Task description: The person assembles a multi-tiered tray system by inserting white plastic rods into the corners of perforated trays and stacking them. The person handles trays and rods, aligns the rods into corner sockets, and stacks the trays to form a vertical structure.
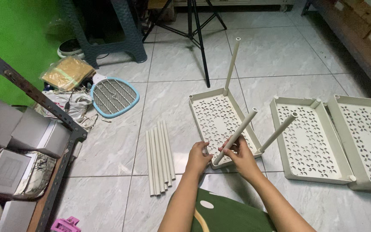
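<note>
Head view, looking down at a tiled floor (280, 56).

Left hand (198, 157): fingers curled over the near left corner of a cream perforated tray (213, 116), gripping its rim. Tray lies flat on the floor, just ahead of the person's knees.

Right hand (242, 158): closed around the lower end of a cream tube (237, 134), fingers wrapped, thumb side toward the tray. The tube's foot sits at the tray's near corner and the tube leans up toward 1 o'clock, not upright.

Same tray carries two more tubes. One stands upright at the far corner (232, 64), at 12 o'clock from the hands. Another rises tilted from the near right corner (278, 132), at 3 o'clock from the right hand.

Bundle of loose tubes (159, 155) lies side by side on the floor at 9 o'clock from the left hand, near but not touching it.

Two further trays of the same kind at 3 o'clock: second tray (308, 141) flat beside the first, third tray (368, 137) overlapping its right edge, tipped slightly.

At 10 o'clock, well apart: blue-framed racket-shaped swatter (114, 96) on the floor, with a yellowish packet in clear wrap (67, 73) just beyond it.

At 12 o'clock, far: black tripod legs (198, 38) and a dark plastic stool (123, 38).

At 8 o'clock: metal rack (61, 129) holding grey boxes (5, 129).

Green patterned cloth (224, 212) covers the lap at 6 o'clock.
</note>
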